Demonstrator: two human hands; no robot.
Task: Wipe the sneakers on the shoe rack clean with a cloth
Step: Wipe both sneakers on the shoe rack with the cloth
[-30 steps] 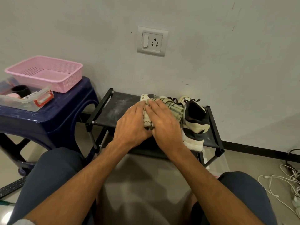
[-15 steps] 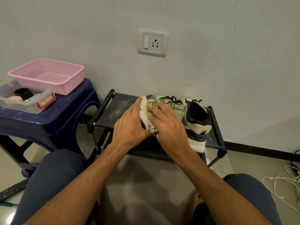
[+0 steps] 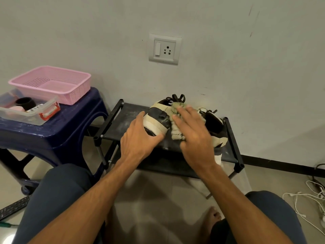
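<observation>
Shoe rack (image 3: 130, 117), top shelf: bare dusty black fabric lies open outward of the left hand's fingers as far as the rack's left end rail (image 3: 108, 123); past that rail stands the blue plastic stool (image 3: 52, 136), close beside it, carrying a pink basket (image 3: 52, 83) and a clear clip-lid box (image 3: 29, 113); the wall with its switch socket (image 3: 165, 49) rises just behind the shoes, little room there. Left hand (image 3: 139, 140) grips the heel end of the cream-and-black sneaker (image 3: 158, 118); one digit lies along the near edge of the sole, another reaches up beside the heel, the remaining fingers are hidden behind the shoe; the sneaker is tipped so part of its sole shows. Right hand (image 3: 195, 138) lies flat over the checked cloth (image 3: 176, 133), fingers (image 3: 189, 111) straight and slightly spread, pressing it against the sneaker's side; the cloth shows above the fingertips and below the thumb; some motion blur. Second sneaker (image 3: 215, 126) sits just outward of the right fingers, touching or nearly touching the first, cannot tell which; the rack's right end rail (image 3: 233, 140) is just beyond it. White cables (image 3: 309, 199) lie on the floor well off to the right.
</observation>
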